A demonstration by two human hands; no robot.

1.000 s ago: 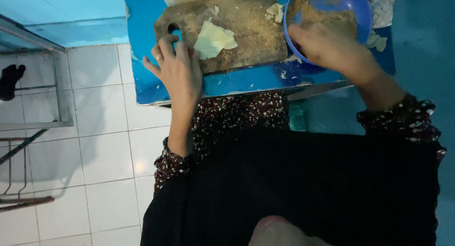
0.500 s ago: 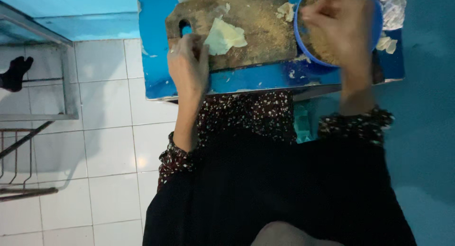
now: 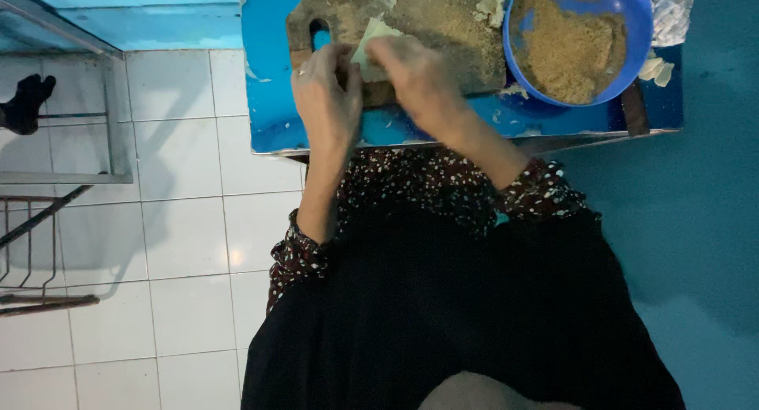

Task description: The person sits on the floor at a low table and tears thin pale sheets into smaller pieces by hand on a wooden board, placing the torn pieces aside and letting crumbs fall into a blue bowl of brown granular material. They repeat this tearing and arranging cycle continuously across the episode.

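Seated person in a dark skirt and a spotted blouse, seen from above, both arms reaching forward onto a blue table [image 3: 269, 102]. Left hand [image 3: 326, 102] lies palm down on the near edge of a brown wooden cutting board [image 3: 443, 30], fingertips touching the pale dough sheet [image 3: 371, 40]. Right hand [image 3: 419, 78] lies just beside it, fingers bent over the same sheet, which shows between the two hands and just beyond their fingertips (whether either hand pinches it or only presses on it cannot be told). Crumbs cover the board beyond the hands. To the right of the right hand, well apart, a blue bowl [image 3: 644, 30] holds brown crumbs [image 3: 573, 50]. Scraps of dough [image 3: 492, 7] lie between board and bowl.
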